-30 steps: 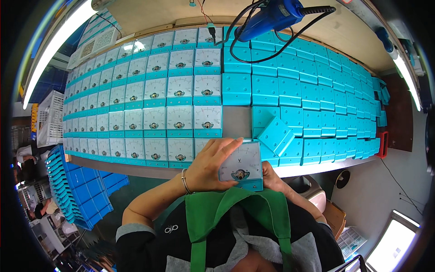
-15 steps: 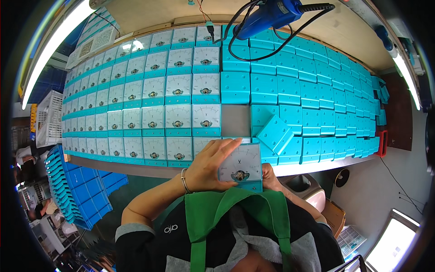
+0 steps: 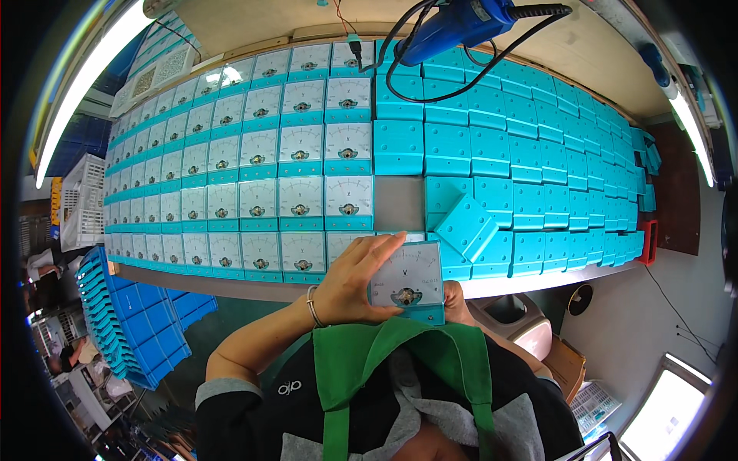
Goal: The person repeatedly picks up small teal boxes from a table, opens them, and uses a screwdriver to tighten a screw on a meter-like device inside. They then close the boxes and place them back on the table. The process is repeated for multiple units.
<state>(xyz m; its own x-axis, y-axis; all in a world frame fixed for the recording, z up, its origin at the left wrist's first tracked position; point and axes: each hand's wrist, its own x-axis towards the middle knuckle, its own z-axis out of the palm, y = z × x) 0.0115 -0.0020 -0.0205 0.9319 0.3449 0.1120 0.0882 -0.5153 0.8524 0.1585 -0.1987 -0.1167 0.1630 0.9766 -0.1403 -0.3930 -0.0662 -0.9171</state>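
Note:
In front of my chest, a voltmeter (image 3: 405, 270) with a white dial and teal case lies face up in my hands. My left hand (image 3: 355, 278) is closed round its left side, with fingers along the upper edge and the thumb by the lower edge. At the right edge, my right hand (image 3: 455, 303) has its fingers curled against the case. The meter hides part of that hand. Just beyond, a loose teal case (image 3: 467, 228) rests askew on other cases.
Rows of finished-looking meters (image 3: 301, 196) cover the bench's left side. Teal cases (image 3: 447, 144) fill the right side in rows. A blue corded power tool (image 3: 453, 34) hangs above the back. Blue crates (image 3: 146, 315) stand at lower left, a stool (image 3: 526, 326) at right.
The held voltmeter has shifted very slightly to the left with my left fingers. Both hands keep the same grip.

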